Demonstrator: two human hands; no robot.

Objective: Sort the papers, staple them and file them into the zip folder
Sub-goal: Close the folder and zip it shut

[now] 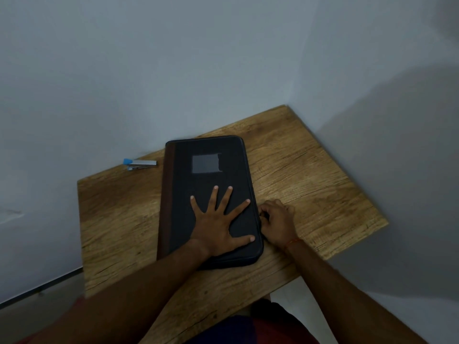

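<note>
Zip folder (211,175) lies flat and closed on the wooden table (310,170), directly under the left hand (218,227). Left hand is splayed, palm down on the cover, fingers spread, gripping nothing, just pinning it. Right hand (278,224) is curled at the folder's right edge, just beside the left thumb; fingers look pinched on something small and dark at the seam, probably the zip pull, too small to confirm.

Handling guess: cover looks semi-stiff with padded fabric, brown spine strip on the side away from the right hand. Moderate weight, not fragile. Fabric on wood could slide under a zip tug, hence the pinning palm. Best holds: flat palm on the cover, pinch at the pull tab; lift by the spine edge if moving it.

Stapler (140,164), silver with blue end, sits beyond the left hand, off the folder's far-left corner, untouched.

No papers visible; may be inside, can't tell.
</note>
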